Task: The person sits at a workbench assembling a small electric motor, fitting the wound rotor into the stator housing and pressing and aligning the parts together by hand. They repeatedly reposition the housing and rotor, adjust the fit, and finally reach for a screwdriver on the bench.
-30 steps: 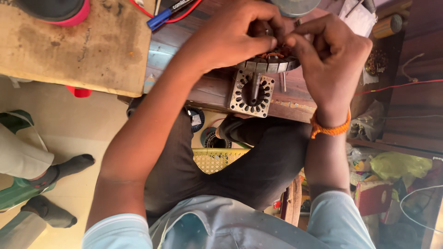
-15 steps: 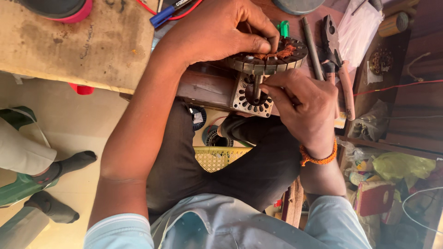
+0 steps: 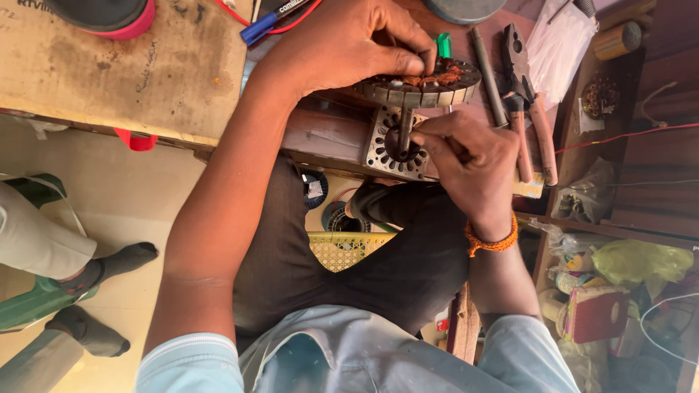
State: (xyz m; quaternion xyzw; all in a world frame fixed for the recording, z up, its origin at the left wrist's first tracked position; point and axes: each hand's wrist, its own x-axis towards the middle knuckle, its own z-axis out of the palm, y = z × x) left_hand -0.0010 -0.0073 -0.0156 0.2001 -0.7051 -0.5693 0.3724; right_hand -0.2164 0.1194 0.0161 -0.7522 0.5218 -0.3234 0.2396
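A round metal motor stator [image 3: 422, 89] with copper windings rests on the edge of a wooden bench [image 3: 320, 135], its slotted end plate [image 3: 397, 138] and shaft facing me. My left hand [image 3: 349, 44] lies over the stator's top and its fingers grip the rim. My right hand [image 3: 470, 156] is lower, beside the end plate, fingers pinched together at the shaft; what it pinches is too small to make out. A green-handled tool [image 3: 444, 45] sticks up behind the stator.
Pliers [image 3: 528, 94] and a metal rod [image 3: 486, 73] lie right of the stator. A wooden board [image 3: 124, 69] with a blue marker [image 3: 273, 18] is at the left. Another person's legs and feet [image 3: 65, 276] are on the floor at left. Cluttered shelves [image 3: 619, 276] stand at right.
My right hand has dropped from the top of the stator down to the end plate and shaft. My left hand has stayed on the stator's top.
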